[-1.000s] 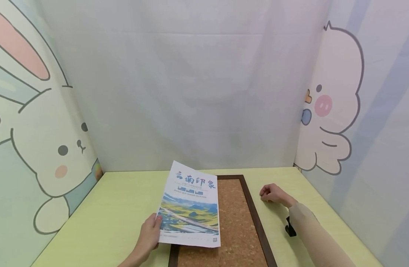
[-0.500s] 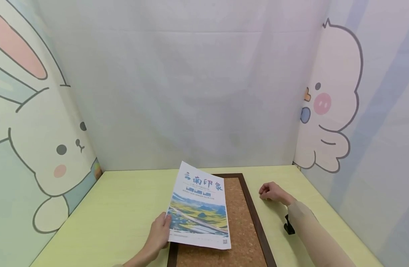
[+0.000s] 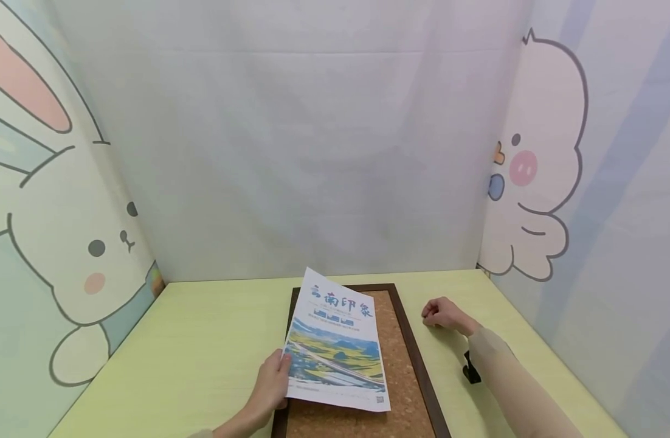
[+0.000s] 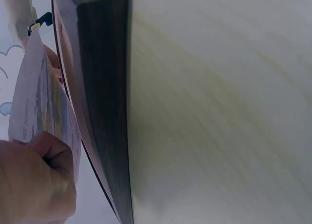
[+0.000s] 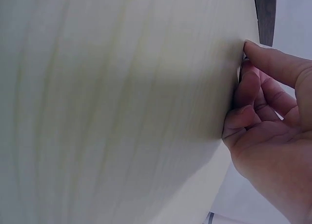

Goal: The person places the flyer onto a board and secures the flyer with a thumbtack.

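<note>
- left hand (image 3: 270, 380), nearer, pinches the poster's (image 3: 337, 359) 8 o'clock edge
- poster over cork board (image 3: 400, 350), long axis near 12-to-6 o'clock
- right hand (image 3: 444, 313), toward 3 o'clock, rests loosely curled on desk (image 3: 203, 340), seemingly empty

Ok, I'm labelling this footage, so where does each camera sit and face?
Head: on the head, facing forward and down at the poster, cork board and table; left hand and right hand show.
Left wrist: on that wrist, facing the cork board's edge; left hand and right sleeve show.
Right wrist: on that wrist, facing the table; only the right hand shows.
Head and left wrist share the poster.
</note>
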The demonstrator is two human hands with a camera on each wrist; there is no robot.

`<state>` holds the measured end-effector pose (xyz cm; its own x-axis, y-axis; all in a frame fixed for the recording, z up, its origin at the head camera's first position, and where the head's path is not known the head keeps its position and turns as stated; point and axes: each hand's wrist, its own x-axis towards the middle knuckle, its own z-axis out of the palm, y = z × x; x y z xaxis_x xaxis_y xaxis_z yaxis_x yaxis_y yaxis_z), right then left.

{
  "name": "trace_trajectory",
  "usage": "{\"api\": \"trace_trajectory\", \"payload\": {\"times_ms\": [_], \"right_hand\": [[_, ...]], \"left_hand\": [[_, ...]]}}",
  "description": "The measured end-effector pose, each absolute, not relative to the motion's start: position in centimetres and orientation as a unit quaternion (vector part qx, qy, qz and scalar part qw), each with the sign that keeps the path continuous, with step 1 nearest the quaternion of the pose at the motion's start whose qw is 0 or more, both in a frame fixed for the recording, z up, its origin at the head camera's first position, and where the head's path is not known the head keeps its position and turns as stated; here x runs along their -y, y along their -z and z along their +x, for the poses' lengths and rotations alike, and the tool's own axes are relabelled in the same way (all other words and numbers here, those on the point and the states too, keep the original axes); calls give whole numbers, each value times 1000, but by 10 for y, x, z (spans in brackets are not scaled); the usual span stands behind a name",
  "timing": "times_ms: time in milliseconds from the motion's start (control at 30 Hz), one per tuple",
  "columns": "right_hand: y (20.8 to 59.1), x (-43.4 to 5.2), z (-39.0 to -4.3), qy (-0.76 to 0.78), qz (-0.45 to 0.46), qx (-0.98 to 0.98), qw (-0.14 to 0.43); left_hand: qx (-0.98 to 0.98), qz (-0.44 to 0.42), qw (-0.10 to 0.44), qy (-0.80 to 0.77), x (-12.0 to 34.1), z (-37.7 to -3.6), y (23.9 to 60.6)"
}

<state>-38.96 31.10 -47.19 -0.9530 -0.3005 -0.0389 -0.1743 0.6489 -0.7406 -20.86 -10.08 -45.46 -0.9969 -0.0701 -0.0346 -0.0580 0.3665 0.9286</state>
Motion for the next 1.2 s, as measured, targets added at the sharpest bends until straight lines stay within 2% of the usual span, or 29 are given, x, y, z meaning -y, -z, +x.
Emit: {"api": "trace_trajectory", "payload": {"times_ms": [700, 1200], "right_hand": [[472, -307, -387, 395, -113, -909, 67], [474, -308, -389, 388, -96, -915, 58]], "left_hand": [[777, 42, -76, 624, 79, -195, 458], [759, 11, -161, 631, 80, -189, 461]]}}
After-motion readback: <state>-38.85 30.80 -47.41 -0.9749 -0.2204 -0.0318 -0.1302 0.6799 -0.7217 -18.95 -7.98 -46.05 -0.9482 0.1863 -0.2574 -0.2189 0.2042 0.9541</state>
